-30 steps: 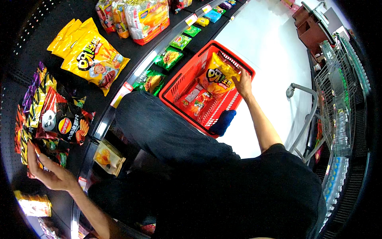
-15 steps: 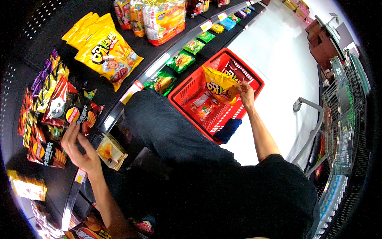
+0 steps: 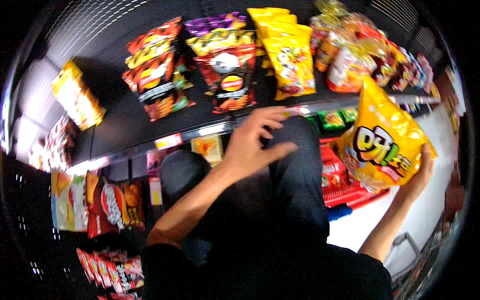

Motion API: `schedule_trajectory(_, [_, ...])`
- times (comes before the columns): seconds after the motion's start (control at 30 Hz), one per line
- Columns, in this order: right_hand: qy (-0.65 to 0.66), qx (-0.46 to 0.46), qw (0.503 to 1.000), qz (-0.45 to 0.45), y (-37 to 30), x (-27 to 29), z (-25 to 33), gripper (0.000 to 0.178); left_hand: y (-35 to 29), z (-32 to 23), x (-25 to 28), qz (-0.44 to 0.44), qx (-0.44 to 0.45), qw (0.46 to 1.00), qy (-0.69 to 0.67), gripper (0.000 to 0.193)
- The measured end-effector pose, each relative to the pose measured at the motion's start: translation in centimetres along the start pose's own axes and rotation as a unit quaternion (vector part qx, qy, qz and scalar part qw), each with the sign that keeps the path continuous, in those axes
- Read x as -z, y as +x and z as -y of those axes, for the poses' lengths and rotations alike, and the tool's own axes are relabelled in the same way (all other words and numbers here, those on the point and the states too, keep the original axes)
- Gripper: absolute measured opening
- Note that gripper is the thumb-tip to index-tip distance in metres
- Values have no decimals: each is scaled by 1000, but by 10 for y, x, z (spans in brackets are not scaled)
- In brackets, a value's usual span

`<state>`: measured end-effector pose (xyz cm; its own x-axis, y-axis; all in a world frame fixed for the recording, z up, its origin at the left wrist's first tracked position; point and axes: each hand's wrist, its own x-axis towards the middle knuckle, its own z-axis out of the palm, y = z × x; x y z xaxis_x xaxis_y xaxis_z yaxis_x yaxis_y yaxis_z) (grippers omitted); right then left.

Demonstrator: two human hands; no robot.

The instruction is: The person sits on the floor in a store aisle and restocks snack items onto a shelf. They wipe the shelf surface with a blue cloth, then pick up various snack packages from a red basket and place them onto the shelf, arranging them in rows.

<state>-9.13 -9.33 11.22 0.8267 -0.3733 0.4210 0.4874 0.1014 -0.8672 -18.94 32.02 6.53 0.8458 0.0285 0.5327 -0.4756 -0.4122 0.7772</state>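
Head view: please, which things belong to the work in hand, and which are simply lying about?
In the work:
yellow bag, held by the right hand
left hand, empty
red basket, probably; partly hidden behind the bag

Just lying about:
dark bags on the shelf
other yellow bags there
green packs below the shelf edge

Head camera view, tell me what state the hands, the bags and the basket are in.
Left hand: empty, fingers spread
Right hand: gripping a yellow bag
Yellow bag: puffed up, held off the shelf
Red basket: partly hidden behind that bag
Yellow shelf bags: lined up one behind another
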Motion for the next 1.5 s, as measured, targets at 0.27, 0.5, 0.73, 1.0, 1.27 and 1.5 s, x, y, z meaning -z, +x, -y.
schedule_trajectory(0.27, [251, -133, 951, 121, -30, -165, 67, 36, 22, -44, 20, 90, 10, 990, -105, 128])
schedule_trajectory(0.5, [323, -204, 891, 248, -67, -269, 70, 31, 10, -67, 83, 34, 91, 987, -127, 90])
schedule_trajectory(0.73, [328, -228, 849, 346, -92, -359, 51, 27, -10, -85, 184, -11, 162, 987, -14, 64])
schedule_trajectory(1.0, [138, 37, 779, 611, -172, -413, 32, 59, -38, -96, 294, -149, 228, 962, 4, 56])
schedule_trajectory(1.27, [-12, 96, 773, 626, -250, -492, 13, 60, -71, -56, 395, -141, 309, 940, 4, 65])
schedule_trajectory(1.5, [-10, 56, 796, 603, -341, -562, -42, 59, -88, -15, 473, -85, 452, 884, 83, 47])
